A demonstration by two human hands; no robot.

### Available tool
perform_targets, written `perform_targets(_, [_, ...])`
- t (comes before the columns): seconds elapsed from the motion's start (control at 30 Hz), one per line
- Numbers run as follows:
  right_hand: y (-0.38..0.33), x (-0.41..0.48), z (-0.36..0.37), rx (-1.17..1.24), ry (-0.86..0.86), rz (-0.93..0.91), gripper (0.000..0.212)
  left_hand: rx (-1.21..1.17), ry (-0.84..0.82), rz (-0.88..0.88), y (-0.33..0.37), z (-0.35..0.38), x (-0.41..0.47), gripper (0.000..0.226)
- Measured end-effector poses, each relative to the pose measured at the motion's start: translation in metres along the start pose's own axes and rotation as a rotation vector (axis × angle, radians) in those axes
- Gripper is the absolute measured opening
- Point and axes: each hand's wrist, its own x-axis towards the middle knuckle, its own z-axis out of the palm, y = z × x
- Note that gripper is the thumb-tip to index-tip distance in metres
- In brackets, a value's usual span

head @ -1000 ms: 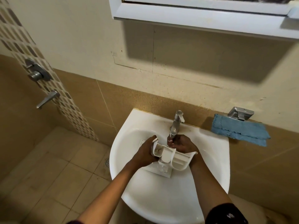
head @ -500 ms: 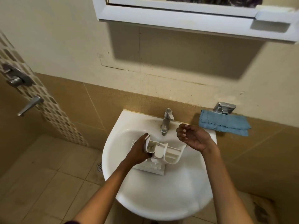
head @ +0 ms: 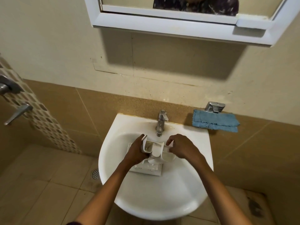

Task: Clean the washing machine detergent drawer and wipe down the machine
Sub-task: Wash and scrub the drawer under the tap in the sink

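The left hand (head: 135,151) and right hand (head: 182,148) steady the drawer (head: 156,148) in the sink (head: 162,202) below the tap (head: 160,124), likely for rinsing. Left fingers (head: 140,139) wrap its end; right fingers (head: 170,141) pinch its rim.

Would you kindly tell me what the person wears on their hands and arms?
Nothing on either hand: the left hand and right hand are gloveless, with no visible rings or watch. Forearms are bare; a dark sleeve edge shows on the left arm.

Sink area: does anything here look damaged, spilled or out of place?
No spill shows. The wall above the tiles has a cracked rectangular outline, and the floor right of the sink bears a dark stain.
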Motion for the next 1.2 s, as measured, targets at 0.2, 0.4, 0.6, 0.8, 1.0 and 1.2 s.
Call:
perform_targets(0.2, [0.004, -0.008, 0.022, -0.356, 0.284, 0.033, 0.034, -0.007, -0.01, 0.0, -0.002, 0.0, 0.001, 0.066])
perform_targets(0.4, [0.017, -0.008, 0.047, 0.025, 0.232, 0.164, 0.059, -0.002, -0.013, 0.026, -0.006, 0.003, 0.004, 0.059])
perform_targets(0.6, [0.016, 0.005, 0.056, 0.367, 0.093, 0.163, 0.052, 0.002, -0.019, 0.001, -0.007, 0.004, 0.003, 0.07])
perform_targets(0.8, [0.028, 0.012, 0.042, 0.45, -0.136, 0.149, 0.053, -0.008, -0.028, -0.017, -0.01, 0.007, 0.002, 0.081])
perform_targets(1.0, [0.028, 0.01, 0.041, 0.346, 0.051, 0.137, 0.043, 0.004, -0.016, -0.016, -0.011, 0.007, 0.004, 0.083])
perform_targets(1.2, [0.027, 0.006, 0.048, 0.225, 0.11, 0.07, 0.035, -0.002, -0.019, -0.011, -0.011, 0.008, 0.003, 0.083])
